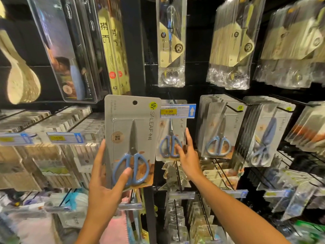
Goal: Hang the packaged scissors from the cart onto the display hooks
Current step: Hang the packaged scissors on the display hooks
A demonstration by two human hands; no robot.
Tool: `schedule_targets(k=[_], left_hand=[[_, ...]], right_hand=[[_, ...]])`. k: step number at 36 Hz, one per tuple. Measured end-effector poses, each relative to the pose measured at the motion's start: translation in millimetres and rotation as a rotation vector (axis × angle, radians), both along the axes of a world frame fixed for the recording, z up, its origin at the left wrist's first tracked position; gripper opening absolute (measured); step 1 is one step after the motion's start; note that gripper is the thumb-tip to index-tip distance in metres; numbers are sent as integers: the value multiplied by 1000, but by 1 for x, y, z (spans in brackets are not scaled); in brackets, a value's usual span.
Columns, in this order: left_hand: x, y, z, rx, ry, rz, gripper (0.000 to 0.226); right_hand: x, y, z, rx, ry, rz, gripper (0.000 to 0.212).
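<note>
My left hand (105,176) grips a grey card pack of blue-handled scissors (131,138) by its lower edge, thumb across the handles, holding it upright in front of the display. Its hang hole is at the top. My right hand (187,154) reaches forward with straight fingers touching the lower part of a hanging scissors pack (171,134) on the hook behind a blue price tag (177,110). More scissors packs (219,131) hang in rows on black hooks (232,109) to the right. The cart is out of view.
Packaged spoons (171,43) and cutlery (233,41) hang above. Chopstick packs (114,50) and wooden spoons (19,74) hang at upper left. Boxed goods with price tags (66,138) fill the left shelves. Small packets on hooks (177,194) hang below the scissors.
</note>
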State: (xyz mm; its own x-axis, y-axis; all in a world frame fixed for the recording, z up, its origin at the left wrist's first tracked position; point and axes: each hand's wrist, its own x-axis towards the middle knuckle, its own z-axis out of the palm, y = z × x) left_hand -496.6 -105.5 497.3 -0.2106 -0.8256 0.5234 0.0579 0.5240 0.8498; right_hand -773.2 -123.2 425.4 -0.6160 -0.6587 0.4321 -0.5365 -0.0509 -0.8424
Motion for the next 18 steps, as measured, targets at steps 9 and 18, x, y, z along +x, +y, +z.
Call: schedule_targets(k=[9, 18], left_hand=[[-1, -7, 1, -43, -37, 10, 88], [2, -8, -2, -34, -39, 7, 87]], right_hand=[[-39, -51, -11, 200, 100, -102, 81], [-49, -67, -10, 330, 110, -119, 87]])
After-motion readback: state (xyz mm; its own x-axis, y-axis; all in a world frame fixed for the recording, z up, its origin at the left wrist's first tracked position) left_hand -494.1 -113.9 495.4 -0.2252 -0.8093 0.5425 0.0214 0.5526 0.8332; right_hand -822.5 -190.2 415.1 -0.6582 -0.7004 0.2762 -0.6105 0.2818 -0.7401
